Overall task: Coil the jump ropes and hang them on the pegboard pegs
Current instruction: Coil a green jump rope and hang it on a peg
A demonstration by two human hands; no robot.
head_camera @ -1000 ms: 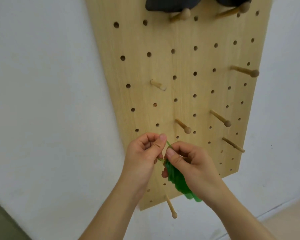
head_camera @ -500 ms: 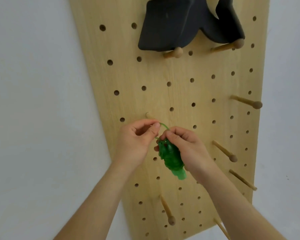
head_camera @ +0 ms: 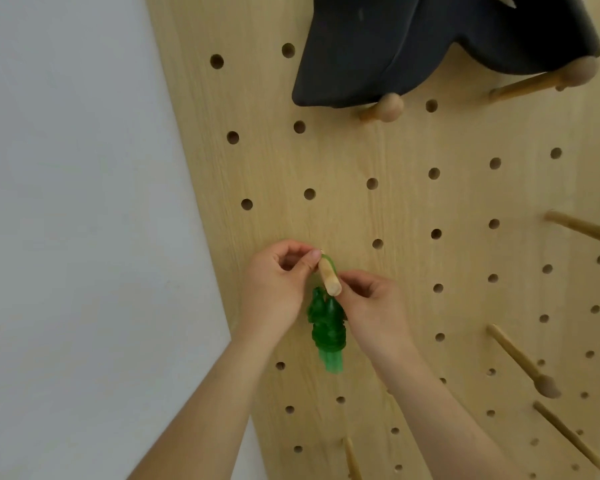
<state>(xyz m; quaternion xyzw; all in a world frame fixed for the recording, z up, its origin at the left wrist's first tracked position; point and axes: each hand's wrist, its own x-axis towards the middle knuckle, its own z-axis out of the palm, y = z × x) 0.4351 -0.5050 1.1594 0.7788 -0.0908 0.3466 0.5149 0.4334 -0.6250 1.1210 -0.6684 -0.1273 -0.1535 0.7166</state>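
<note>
left hand point(head_camera: 274, 289): thumb and forefinger pinch the thin green loop point(head_camera: 330, 262), just left of the peg's root.
right hand point(head_camera: 371, 306): fingers curled, seemingly pinching the loop's other side, right at the peg's tip.
peg point(head_camera: 329, 277): between both hands; its long axis slants out of the pegboard point(head_camera: 361, 209) toward the right hand.
jump rope point(head_camera: 328, 327): coiled bundle hangs below the peg, between the wrists, long axis vertical.
judgement: the loop looks seated over the peg's shaft, so letting go should be next; the left hand is nearer the root.
</note>
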